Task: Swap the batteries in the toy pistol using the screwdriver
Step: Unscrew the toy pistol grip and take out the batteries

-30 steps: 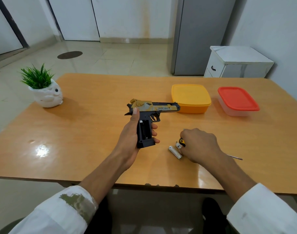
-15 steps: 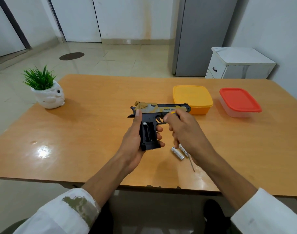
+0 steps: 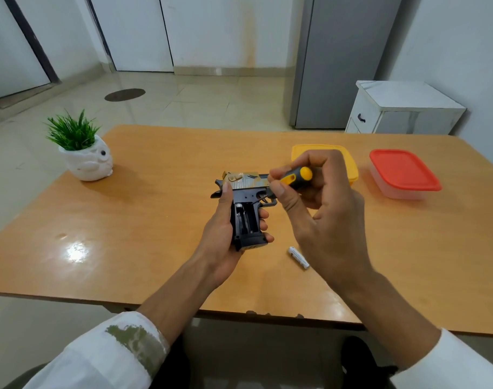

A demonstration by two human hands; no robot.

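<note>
Toy pistol (image 3: 245, 195): black frame, gold-tan slide, grip compartment open. Left hand (image 3: 221, 237) wraps grip above table (image 3: 155, 220) centre. Right hand (image 3: 321, 214) pinches black-yellow screwdriver (image 3: 295, 178), tip on frame. Slide lettering unreadable.

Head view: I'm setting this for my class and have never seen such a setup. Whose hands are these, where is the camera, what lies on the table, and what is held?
No machine here: these are a person's bare hands, filmed by a wide-angle camera worn on the head, looking down. The left hand holds the pistol, battery bay open. The right hand holds the screwdriver, tip against the pistol. On the table lie a battery, a yellow box, a red-lidded box and a potted plant.
</note>
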